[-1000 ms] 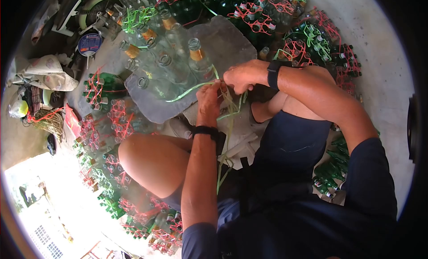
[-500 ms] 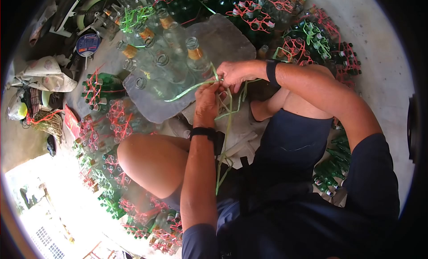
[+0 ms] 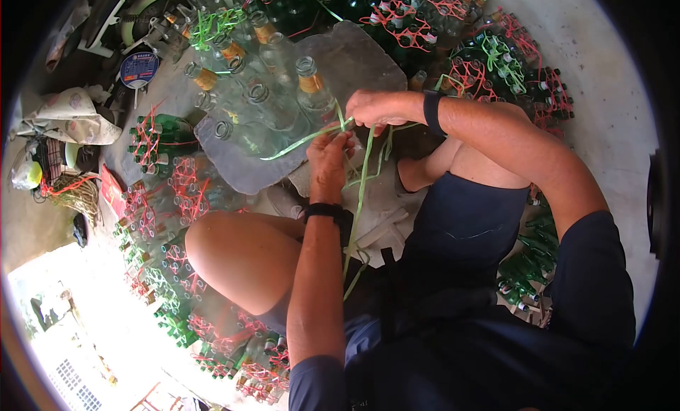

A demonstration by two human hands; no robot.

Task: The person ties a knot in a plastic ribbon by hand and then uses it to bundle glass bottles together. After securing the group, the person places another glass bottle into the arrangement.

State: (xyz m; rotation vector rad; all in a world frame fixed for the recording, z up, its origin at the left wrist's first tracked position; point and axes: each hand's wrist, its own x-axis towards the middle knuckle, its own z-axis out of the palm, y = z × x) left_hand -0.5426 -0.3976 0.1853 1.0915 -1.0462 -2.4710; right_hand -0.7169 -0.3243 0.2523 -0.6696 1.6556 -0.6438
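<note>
Near the middle of the head view, my left hand (image 3: 329, 155) pinches pale green plastic twine (image 3: 364, 177), fingers closed round it. Just up and to the right, my right hand (image 3: 372, 109) also grips the twine with bent fingers. The strands cross between the two hands; one runs left toward the bottles and others hang down over my lap. Left of my hands, several clear glass bottles (image 3: 278, 110) stand upright close together on a flat grey stone slab (image 3: 244, 172). One clear bottle with an orange neck label (image 3: 312, 89) is nearest to my hands.
Bundles of bottles tied with red twine (image 3: 190, 188) lie to the left, with more bundles (image 3: 471, 78) at the upper right. Green bottles (image 3: 528, 262) lie right of my leg. A round blue fan-shaped item (image 3: 139, 70) and a cloth bag (image 3: 78, 121) are at the upper left.
My hands have moved slightly apart at the crossing of the twine. The hanging strand below my right hand now runs straighter and shows wider.
</note>
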